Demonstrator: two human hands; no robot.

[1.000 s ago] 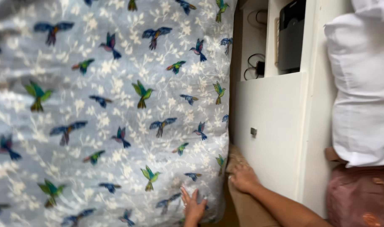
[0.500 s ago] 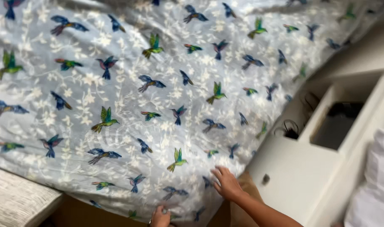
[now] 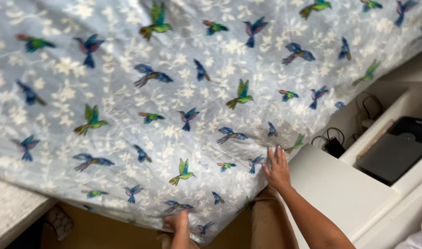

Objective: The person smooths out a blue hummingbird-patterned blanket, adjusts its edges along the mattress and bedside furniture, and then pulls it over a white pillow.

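A big bed sheet [image 3: 183,92] covers almost the whole view. It is light blue with white flowers and many small bright birds on it. It lies spread over a bed, and its lower edge hangs down over the side.

The person's left hand [image 3: 177,221] is at the bottom edge of the sheet. The fingers are curled shut around a bit of the cloth, so the grip is clenched on the sheet. Held this way, the edge can be pulled tight and kept low on the side of the bed.

The right hand [image 3: 277,169] lies flat on the sheet, close to its corner. The fingers are spread and straight, so this grip is released and only presses down. A flat hand like this keeps the cloth smooth and stops it from sliding while the other hand holds the edge.

Just beside the right hand stands a white cabinet [image 3: 344,193]. On a lower shelf of it lies a dark flat box [image 3: 395,152]. Behind the cabinet's near corner sits a small black plug with curly cords [image 3: 333,145].

Under the sheet's edge, a brown floor [image 3: 104,230] shows. A pale woven mat [image 3: 10,212] lies at the lower left, and a small patterned thing [image 3: 59,222] rests beside it, too dim to name.
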